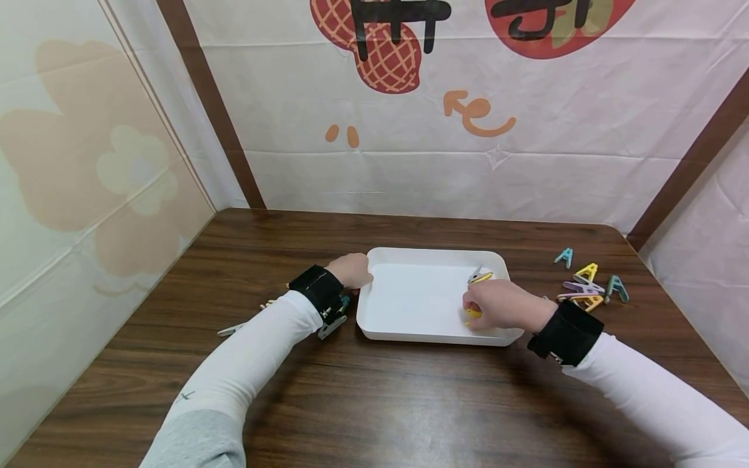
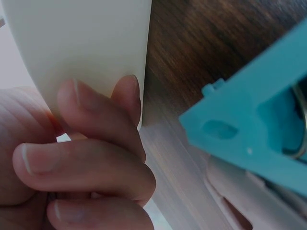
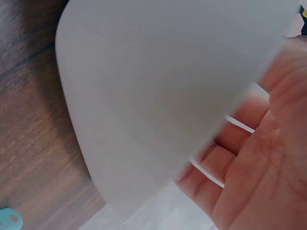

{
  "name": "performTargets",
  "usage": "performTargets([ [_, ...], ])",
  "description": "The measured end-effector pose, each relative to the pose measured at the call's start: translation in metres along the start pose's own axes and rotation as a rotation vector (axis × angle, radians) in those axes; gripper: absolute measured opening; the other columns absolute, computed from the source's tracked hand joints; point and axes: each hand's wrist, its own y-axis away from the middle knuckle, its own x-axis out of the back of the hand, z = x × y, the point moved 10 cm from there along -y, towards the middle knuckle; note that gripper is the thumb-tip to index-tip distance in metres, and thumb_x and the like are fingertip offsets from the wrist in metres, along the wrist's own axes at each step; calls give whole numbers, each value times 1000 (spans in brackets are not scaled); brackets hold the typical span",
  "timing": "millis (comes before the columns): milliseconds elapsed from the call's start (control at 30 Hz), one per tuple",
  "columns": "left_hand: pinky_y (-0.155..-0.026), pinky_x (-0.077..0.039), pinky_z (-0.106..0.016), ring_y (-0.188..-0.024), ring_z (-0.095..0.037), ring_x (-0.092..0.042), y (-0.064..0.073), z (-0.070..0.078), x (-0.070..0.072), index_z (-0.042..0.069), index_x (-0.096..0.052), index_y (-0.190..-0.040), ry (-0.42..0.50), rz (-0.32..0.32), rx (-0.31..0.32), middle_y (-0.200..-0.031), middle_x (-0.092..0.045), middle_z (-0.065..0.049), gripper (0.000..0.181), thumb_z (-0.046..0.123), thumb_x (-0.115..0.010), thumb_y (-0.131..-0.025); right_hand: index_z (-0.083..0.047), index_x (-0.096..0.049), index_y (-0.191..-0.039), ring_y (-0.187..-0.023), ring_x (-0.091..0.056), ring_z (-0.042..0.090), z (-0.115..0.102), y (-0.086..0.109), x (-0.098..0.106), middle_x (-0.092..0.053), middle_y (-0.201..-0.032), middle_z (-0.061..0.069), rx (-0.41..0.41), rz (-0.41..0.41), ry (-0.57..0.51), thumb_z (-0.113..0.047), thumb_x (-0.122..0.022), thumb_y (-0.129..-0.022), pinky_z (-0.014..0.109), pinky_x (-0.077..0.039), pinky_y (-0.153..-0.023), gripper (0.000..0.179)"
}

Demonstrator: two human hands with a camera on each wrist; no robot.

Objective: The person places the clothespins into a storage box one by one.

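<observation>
A white tray [image 1: 418,296] lies on the table. At its left rim, my left hand [image 1: 351,270] grips the edge; the left wrist view shows curled fingers [image 2: 91,165] against the outer wall. My right hand [image 1: 497,304] reaches over the right rim, fingers bent down inside the tray. It pinches a yellow clothespin [image 1: 474,313], mostly covered by the fingers. Just beyond that hand, a grey clothespin [image 1: 474,273] and another yellow one [image 1: 482,277] lie in the tray. The tray wall [image 3: 158,96] hides the right fingertips in the right wrist view.
Right of the tray lie several clothespins, among them a blue one [image 1: 564,257], a purple one [image 1: 584,288] and a dark green one [image 1: 616,288]. By my left forearm are grey clothespins [image 1: 231,329] and a teal one [image 2: 244,115]. A printed cloth [image 1: 433,182] hangs behind the table.
</observation>
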Motion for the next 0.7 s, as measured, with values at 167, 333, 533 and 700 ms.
performTargets([
  [167, -46, -39, -25, -44, -14, -50, 1, 1, 0, -4, -62, -102, -2, -3, -7, -56, -59, -5, 23, 14, -47, -99, -16, -59, -72, -62, -38, 11, 4, 1, 0, -39, -67, -6, -2, 9, 17, -21, -81, -77, 27, -31, -56, 23],
  [333, -44, -39, -25, -43, -14, -50, 2, 0, 1, -4, -62, -98, -1, -8, 4, -55, -58, -4, 23, 14, -47, -100, -14, -61, -74, -62, -37, 10, 7, 3, 0, -38, -66, -5, -3, 16, 15, -20, -81, -78, 26, -30, -56, 21],
  [533, -45, -39, -25, -44, -15, -50, 1, 0, 0, -3, -62, -94, -6, -13, 9, -56, -59, -5, 23, 14, -47, -99, -14, -63, -76, -64, -37, 11, 8, 5, 2, -39, -69, -5, -5, 22, 27, -21, -81, -79, 27, -30, -56, 19],
  [700, -45, -39, -26, -44, -15, -50, 0, 0, 0, -2, -62, -92, -5, -12, 7, -56, -59, -5, 23, 14, -48, -99, -15, -58, -72, -63, -36, 11, 9, 6, 2, -37, -68, -5, -1, 28, 34, -20, -81, -79, 26, -28, -55, 25],
])
